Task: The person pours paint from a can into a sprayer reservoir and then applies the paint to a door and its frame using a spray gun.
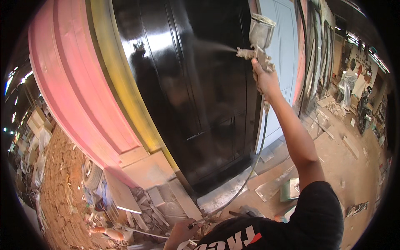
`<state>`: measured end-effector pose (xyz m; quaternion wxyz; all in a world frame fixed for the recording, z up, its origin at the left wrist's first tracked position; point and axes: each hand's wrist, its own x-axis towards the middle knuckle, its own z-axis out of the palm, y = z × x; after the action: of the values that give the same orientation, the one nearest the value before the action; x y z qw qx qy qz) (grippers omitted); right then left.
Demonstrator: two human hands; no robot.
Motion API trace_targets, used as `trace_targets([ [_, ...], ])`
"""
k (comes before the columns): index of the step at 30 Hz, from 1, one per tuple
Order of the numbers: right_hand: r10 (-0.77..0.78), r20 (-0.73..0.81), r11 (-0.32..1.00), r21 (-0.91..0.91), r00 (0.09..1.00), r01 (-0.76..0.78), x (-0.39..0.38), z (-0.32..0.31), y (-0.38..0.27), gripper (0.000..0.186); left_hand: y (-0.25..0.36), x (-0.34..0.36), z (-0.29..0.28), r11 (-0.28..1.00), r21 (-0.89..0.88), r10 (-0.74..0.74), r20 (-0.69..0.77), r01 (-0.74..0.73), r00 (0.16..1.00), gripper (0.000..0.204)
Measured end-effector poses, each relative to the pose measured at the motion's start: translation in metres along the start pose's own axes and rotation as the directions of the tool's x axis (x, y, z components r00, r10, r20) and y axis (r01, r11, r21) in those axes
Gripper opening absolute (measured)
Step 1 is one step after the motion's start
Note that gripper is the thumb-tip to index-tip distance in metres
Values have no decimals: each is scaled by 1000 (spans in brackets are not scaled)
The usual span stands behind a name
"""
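Note:
My right hand [266,81] is raised and wrapped round the handle of a spray gun [259,56], which has a paint-splattered metal cup on top. From its nozzle a fine pale mist blows left onto a glossy black panelled door [200,91]. A dark air hose [260,154] hangs from the handle and curves down to my left hand [181,231], low by my body. The fingers of that hand are closed round the hose, partly hidden. Bright reflections lie on the wet-looking upper part of the door.
Pink corrugated panels [79,83] and a yellow strip [125,96] stand left of the door; a pale blue panel [280,54] stands right. Wood offcuts [154,208], a tyre [92,174] and a green container [289,190] lie below. A motorcycle [365,109] stands far right.

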<state>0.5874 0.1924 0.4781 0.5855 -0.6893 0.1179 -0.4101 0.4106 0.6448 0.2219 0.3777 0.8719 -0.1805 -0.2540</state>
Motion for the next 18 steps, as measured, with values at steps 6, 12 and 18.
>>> trace_targets([
  [6,-82,16,997,9,997,81,45,17,-76,43,52,-8,-36,988,72,140,-53,-136,989,23],
  [12,-197,-3,980,-4,980,197,113,18,-141,48,96,14,-60,950,102,308,-130,-296,943,26],
  [18,-286,7,955,83,958,285,174,34,-204,48,140,37,-75,926,63,376,-257,-373,890,18],
])
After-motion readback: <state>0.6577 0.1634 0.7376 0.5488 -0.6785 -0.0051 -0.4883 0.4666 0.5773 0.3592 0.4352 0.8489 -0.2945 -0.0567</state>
